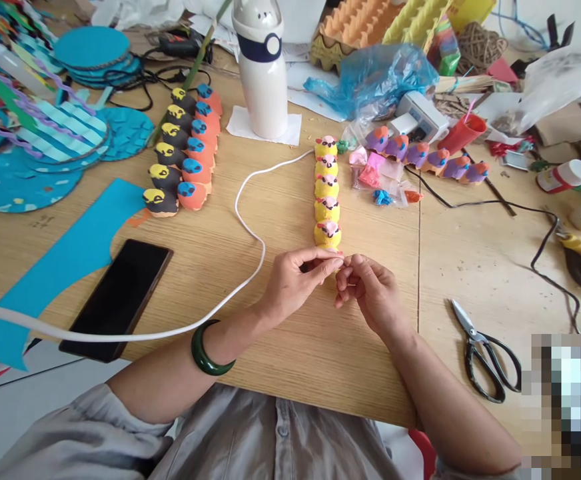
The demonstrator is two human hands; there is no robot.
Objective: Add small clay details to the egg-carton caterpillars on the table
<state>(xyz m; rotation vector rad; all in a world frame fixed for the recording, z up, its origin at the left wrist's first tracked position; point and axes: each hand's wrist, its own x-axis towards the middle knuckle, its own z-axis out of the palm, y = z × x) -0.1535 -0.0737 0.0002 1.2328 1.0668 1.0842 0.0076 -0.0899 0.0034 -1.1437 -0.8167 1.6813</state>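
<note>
My left hand (290, 280) pinches thumb and forefinger together at the near end of a strip of yellow egg-carton cups (327, 210). The cups carry pink and dark modelled pieces on top. Fingertips bunched, my right hand (374, 293) meets the left one there. Whatever lies between the fingers of either hand is too small to make out. The nearest cup is mostly hidden behind the hands. Just beyond the strip, to the right, lie small bags of coloured clay (370, 175) and a blue lump (382, 197).
Black-handled scissors (480, 350) lie at right, a phone (120, 293) and blue cut card (65, 260) at left. A white cable (250, 267) crosses the table. Behind stand a white bottle (263, 80), black-and-orange carton strips (185, 150) and a purple strip (418, 153).
</note>
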